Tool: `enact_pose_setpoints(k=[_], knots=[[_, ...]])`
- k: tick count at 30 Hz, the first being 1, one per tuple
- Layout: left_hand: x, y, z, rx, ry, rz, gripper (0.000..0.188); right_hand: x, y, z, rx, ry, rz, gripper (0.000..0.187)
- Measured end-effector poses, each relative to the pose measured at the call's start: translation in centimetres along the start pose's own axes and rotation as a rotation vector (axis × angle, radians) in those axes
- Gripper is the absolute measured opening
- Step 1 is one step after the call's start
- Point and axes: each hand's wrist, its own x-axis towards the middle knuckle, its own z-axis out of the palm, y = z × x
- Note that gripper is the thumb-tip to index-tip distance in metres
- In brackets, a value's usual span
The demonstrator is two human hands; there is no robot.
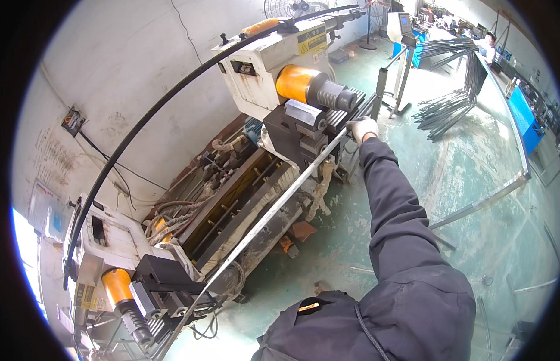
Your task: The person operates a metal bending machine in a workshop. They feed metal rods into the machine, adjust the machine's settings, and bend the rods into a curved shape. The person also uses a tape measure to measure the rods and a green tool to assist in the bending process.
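Observation:
My right hand point(364, 129), in a pale glove, is closed around the upper end of a long, thin metal bar point(273, 212). The bar slants from there down to the lower left, in front of a machine with two white heads. Close beside my hand sits the far head point(247, 81), with an orange cylinder point(294, 83) and a dark clamping block point(289, 135). At the bar's lower end is the near head point(120, 234), which carries a second orange cylinder point(117, 285) and dark clamp point(165, 277). My left hand is out of the picture.
A black hose point(171, 93) arches over both heads. Bundles of thin rods point(451, 111) rest on a metal-framed rack point(491, 195) to the right. A control stand point(400, 27) rises behind my hand. Far off at upper right is another person point(487, 48). Cables hang below the machine.

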Motion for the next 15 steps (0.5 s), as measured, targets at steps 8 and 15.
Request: enact_pose_setpoints(k=[8,15], knots=[[0.1,-2.2,0.4,-0.17,-0.058,0.026,0.017,-0.4,-0.7,-1.9,-0.205,0.083,-0.096,0.032],[-0.2,-3.4,1.5,-0.361,0.005,-0.187,0.023,-2.6,-3.7,-3.7,0.609,0.031,0.025,0.02]])
